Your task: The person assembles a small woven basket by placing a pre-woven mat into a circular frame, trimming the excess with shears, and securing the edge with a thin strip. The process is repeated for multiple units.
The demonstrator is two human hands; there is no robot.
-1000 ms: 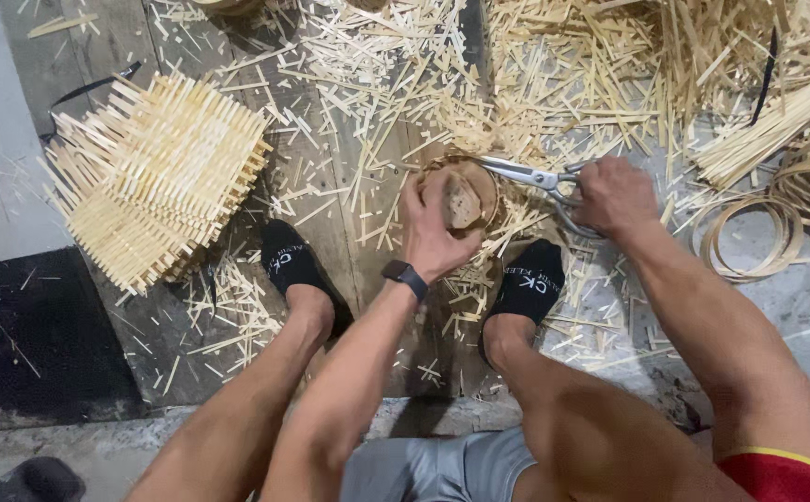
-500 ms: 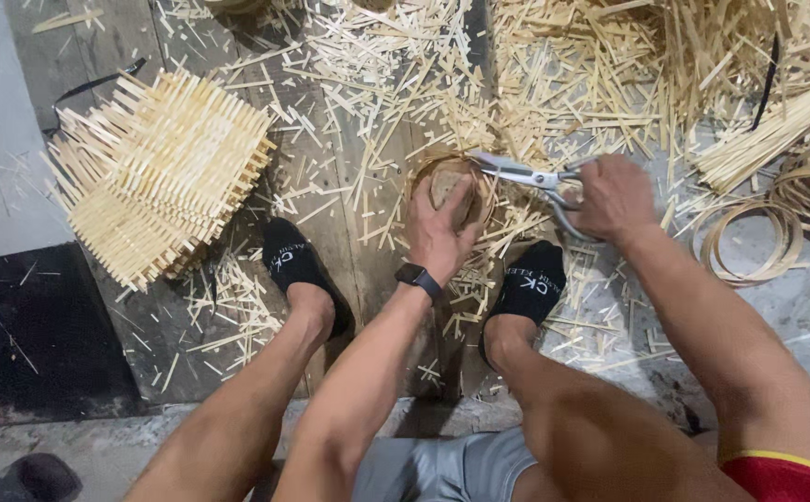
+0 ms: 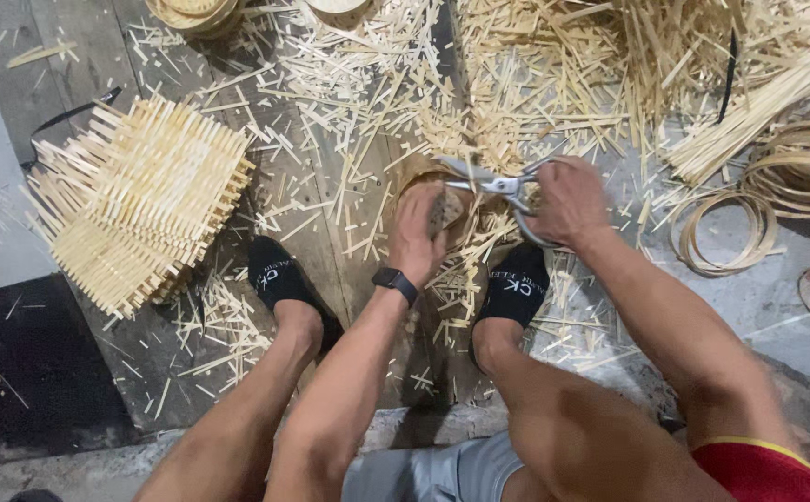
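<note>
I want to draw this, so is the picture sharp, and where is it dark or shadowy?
Head view: mostly sharp, with even light and no glare; the scissors in the right hand look crisp. The left hand shades the small round basket slightly. The darkest area is the floor at lower left.

Small round woven piece [image 3: 444, 212] mostly hidden under left hand [image 3: 416, 232]; scissors [image 3: 493, 184] handles buried in right hand [image 3: 565, 200]; blade tips blurred.
</note>
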